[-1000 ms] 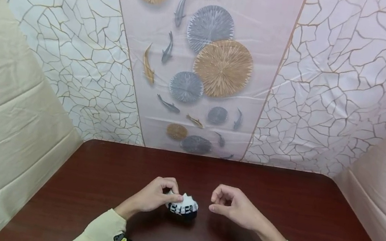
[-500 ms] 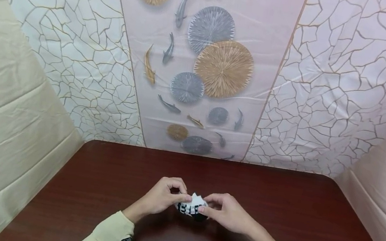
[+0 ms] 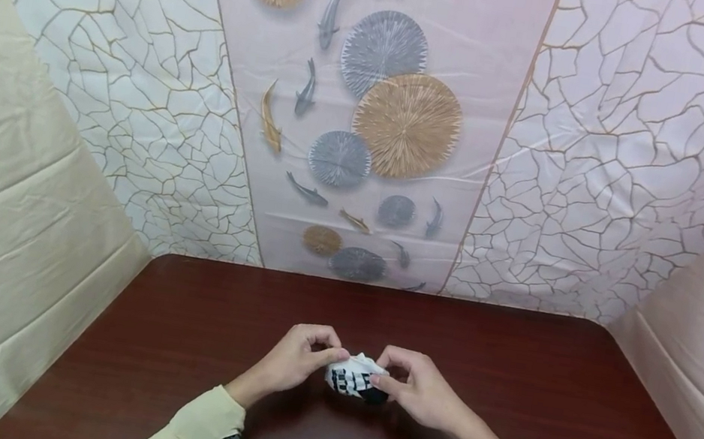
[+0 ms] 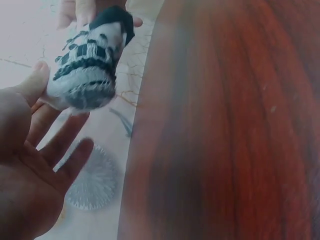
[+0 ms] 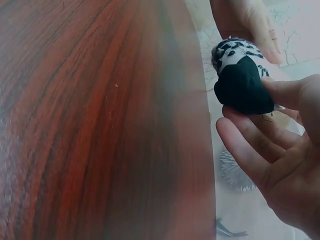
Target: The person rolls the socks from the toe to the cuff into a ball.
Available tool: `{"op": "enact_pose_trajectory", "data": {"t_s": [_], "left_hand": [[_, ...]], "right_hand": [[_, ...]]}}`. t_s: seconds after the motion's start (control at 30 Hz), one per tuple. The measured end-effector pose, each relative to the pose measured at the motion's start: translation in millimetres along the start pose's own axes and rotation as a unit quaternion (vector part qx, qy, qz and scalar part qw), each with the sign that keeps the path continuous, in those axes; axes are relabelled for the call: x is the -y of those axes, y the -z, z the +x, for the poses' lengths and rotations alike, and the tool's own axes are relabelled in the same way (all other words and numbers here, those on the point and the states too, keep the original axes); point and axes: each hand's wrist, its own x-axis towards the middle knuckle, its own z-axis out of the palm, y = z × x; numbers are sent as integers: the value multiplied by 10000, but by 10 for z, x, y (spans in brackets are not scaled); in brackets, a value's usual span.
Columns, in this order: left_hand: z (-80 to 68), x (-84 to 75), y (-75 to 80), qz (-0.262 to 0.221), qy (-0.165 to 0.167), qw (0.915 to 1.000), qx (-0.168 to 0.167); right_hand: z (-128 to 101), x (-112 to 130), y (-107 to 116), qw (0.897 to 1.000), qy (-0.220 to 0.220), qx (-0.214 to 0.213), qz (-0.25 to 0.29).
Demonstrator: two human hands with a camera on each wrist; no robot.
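Black-and-white knit, a rolled sock bundle [image 3: 357, 380], sits pinched between both hands just above the dark wooden table [image 3: 570, 404]. Left hand [image 3: 293, 359] nips the white end, right hand [image 3: 425, 391] the black toe. Each grip is light, fingertips only; a pull could unroll the bundle or drop it.

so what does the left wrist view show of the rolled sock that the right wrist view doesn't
Only the left wrist view shows the white end of the rolled black-and-white knitted sock, with dark stripes and checks, at the left hand's thumb. Only the right wrist view shows its solid black end pinched by the right hand. Both show the sock held between two hands beside the dark red wooden table.
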Motion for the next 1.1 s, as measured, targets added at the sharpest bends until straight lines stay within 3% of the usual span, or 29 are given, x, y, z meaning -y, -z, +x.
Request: {"op": "enact_pose_trajectory", "data": {"t_s": [0.13, 0.37, 0.57, 0.93, 1.1], "left_hand": [[9, 8, 10, 145, -27, 9999, -11], [17, -6, -35, 220, -66, 9991, 367], [12, 6, -34, 241, 288, 9982, 460], [64, -49, -111, 153, 426, 9989, 104], [80, -49, -113, 10, 279, 9993, 246]], "right_hand": [[-6, 6, 24, 9997, 12, -134, -206], [-4, 13, -18, 9996, -254, -80, 22], [-2, 15, -38, 9994, -215, -244, -90], [-12, -3, -77, 9988, -176, -404, -188], [3, -1, -68, 9989, -205, -374, -211]]}}
